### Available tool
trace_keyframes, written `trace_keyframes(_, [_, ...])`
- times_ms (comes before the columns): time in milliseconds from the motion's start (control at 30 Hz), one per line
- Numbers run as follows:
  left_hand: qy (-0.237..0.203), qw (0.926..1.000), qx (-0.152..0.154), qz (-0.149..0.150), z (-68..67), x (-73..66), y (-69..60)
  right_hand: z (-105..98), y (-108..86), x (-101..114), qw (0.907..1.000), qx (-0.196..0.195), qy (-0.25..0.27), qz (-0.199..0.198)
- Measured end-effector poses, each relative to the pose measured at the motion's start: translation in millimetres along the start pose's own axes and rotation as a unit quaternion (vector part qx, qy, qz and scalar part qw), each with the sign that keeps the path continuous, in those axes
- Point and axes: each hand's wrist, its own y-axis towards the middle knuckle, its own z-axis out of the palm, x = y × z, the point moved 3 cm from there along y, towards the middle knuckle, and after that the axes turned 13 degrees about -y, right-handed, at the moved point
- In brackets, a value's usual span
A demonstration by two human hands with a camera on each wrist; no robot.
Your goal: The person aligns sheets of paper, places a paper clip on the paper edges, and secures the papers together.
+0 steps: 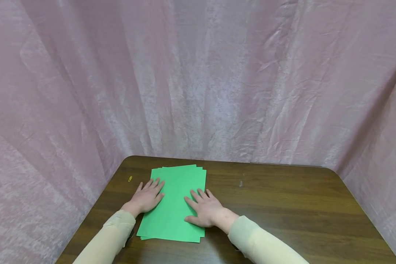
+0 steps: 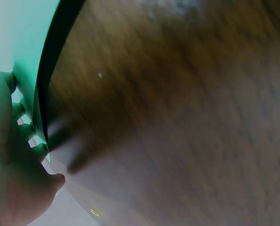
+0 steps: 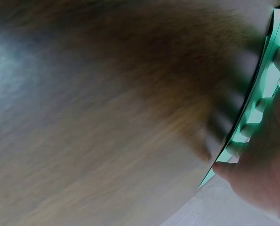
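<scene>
Several green sheets of paper lie in a loose stack on the table, their corners slightly out of line. My left hand rests on the left edge of the stack, fingers straight and spread. On the right edge, my right hand lies with its fingers spread as well. In the left wrist view, the left hand touches the paper along its edge, and the little finger sticks out past it. The right wrist view has the right hand on the sheets' edge.
A small yellow paper clip lies on the brown wooden table, left of the stack. A small clear or pale bit lies right of the paper. Pink curtains hang behind and at both sides.
</scene>
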Motion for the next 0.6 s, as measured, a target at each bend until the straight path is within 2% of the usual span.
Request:
trace_keyframes(200, [0.001, 1.0000, -0.001, 0.005, -0.2, -12.3, 1.0, 8.2, -5.4, -5.1, 0.9998, -0.017, -0.004, 0.000])
trace_keyframes(600, [0.009, 0.9999, 0.007, 0.010, 12.6, -20.8, 7.8, 5.5, -26.9, -14.6, 0.9996, -0.022, 0.014, -0.013])
